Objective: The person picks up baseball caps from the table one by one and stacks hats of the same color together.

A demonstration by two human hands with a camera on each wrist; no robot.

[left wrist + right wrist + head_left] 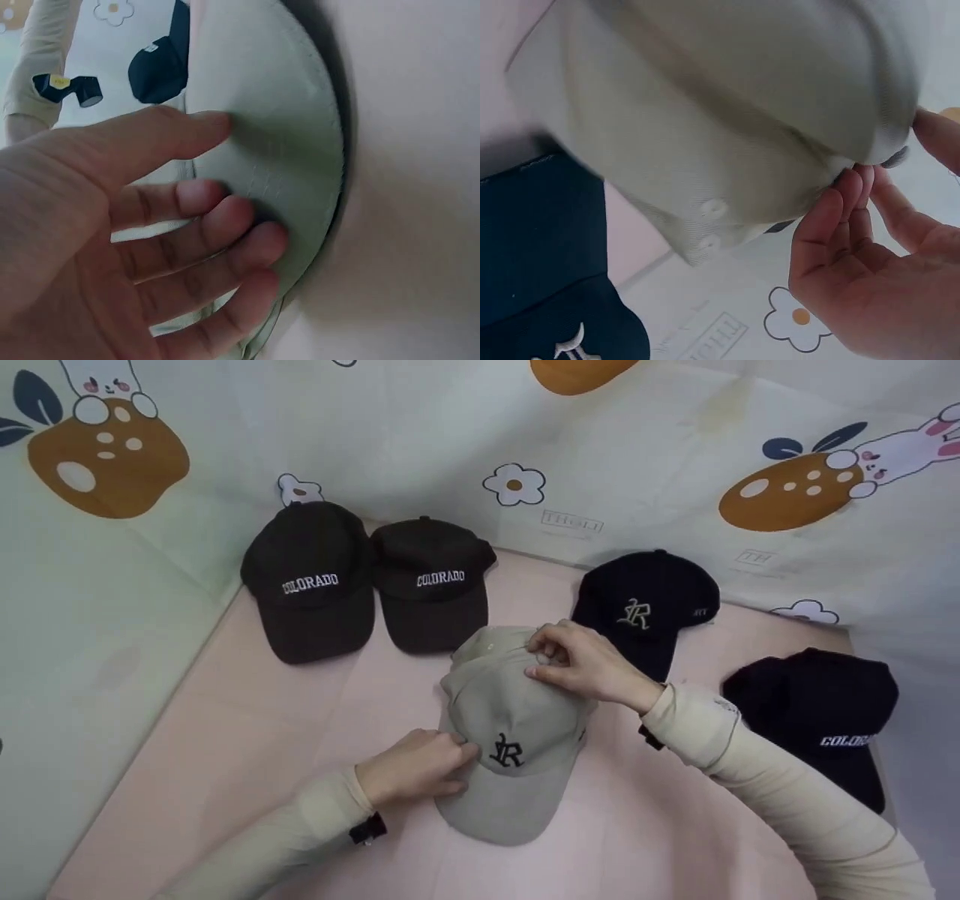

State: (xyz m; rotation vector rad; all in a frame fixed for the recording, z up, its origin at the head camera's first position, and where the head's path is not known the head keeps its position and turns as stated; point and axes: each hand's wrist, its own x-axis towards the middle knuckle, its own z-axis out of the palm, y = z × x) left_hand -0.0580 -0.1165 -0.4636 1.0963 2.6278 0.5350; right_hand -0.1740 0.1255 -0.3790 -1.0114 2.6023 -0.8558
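A grey-beige cap [517,701] with a dark R emblem lies between my hands, its brim [502,810] toward me. A second layer of the same fabric, with eyelets, shows at its back; I cannot tell whether it is another cap. My right hand [574,660] pinches the top of the crown between thumb and fingers; the right wrist view shows this hand [877,262] at the edge of the fabric. My left hand [420,769] is at the cap's left side. In the left wrist view that hand's [150,225] loosely bent fingers and thumb rest against the brim, apart from each other.
Two dark brown COLORADO caps [311,570] [431,577] stand side by side at the back left. A black cap [637,592] with an R emblem sits behind my right hand. Another black COLORADO cap [817,705] lies beyond my right forearm. Printed cloth [420,435] hangs behind the pink table [225,720].
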